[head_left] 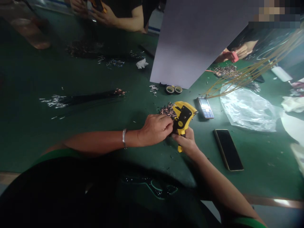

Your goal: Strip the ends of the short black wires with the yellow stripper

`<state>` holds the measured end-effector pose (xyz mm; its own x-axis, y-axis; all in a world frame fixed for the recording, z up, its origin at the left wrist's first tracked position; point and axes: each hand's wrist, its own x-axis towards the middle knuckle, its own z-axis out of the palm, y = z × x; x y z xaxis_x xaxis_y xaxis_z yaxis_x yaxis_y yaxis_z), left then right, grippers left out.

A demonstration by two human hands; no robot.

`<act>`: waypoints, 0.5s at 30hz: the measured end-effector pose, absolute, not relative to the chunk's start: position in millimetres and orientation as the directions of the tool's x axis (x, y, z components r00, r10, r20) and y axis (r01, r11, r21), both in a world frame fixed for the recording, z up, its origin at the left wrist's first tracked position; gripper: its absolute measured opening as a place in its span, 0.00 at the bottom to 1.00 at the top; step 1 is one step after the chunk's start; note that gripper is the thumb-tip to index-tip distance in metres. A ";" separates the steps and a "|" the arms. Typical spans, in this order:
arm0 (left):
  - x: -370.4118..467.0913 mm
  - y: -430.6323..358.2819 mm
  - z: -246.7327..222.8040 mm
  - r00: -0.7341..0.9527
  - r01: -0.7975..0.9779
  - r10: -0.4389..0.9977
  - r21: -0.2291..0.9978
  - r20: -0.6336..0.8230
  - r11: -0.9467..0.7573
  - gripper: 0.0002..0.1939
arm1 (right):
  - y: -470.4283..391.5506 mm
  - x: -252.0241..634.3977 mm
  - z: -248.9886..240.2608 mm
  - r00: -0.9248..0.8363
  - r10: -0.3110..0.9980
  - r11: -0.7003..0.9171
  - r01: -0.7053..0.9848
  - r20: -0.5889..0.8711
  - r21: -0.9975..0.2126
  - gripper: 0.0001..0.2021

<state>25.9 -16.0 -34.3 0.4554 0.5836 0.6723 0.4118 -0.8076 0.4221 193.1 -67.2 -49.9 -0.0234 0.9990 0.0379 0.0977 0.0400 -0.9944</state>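
My right hand [188, 142] is wrapped round the handles of a yellow and black wire stripper [184, 117], which stands up from the tabletop with its head away from me. Close against the tool's left side, my left hand [155, 129] has its fingers pinched together; whatever is between them is too small or hidden to make out. Just beyond those fingers lies a pile of short copper-tipped wire pieces [167, 110], partly covered by the hand and the tool. To the left rests a bundle of thin black wires [92, 96] with bare silvery and coppery ends.
A pale panel [190, 41] rises behind two tape rolls [174, 90]. At right are a keypad phone [205, 108], a smartphone [228, 149], a clear plastic bag [249, 107] and yellowish wires [251, 74]. Co-workers' hands hold tools across the green table [114, 126].
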 end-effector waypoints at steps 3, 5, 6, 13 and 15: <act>26.7 -16.5 -34.1 0.444 0.400 0.589 0.439 0.675 -0.805 0.11 | -67.7 191.8 -49.1 -0.012 0.999 0.053 0.097 0.052 -0.994 0.04; 27.4 -16.8 -33.9 0.436 0.393 0.597 0.455 0.673 -0.799 0.11 | -68.1 191.7 -49.2 -0.013 0.999 0.050 0.093 0.049 -0.994 0.05; 27.6 -17.0 -33.9 0.432 0.391 0.603 0.463 0.671 -0.796 0.11 | -68.3 191.8 -49.3 -0.015 0.999 0.043 0.090 0.042 -0.995 0.05; 27.7 -17.3 -35.9 0.448 0.385 0.624 0.491 0.641 -0.781 0.11 | -69.8 191.5 -49.1 -0.026 1.000 -0.013 0.059 -0.015 -0.998 0.07; 27.6 -17.3 -36.5 0.452 0.386 0.631 0.499 0.631 -0.776 0.11 | -70.4 191.3 -49.9 -0.035 0.999 -0.015 0.048 -0.017 -0.999 0.07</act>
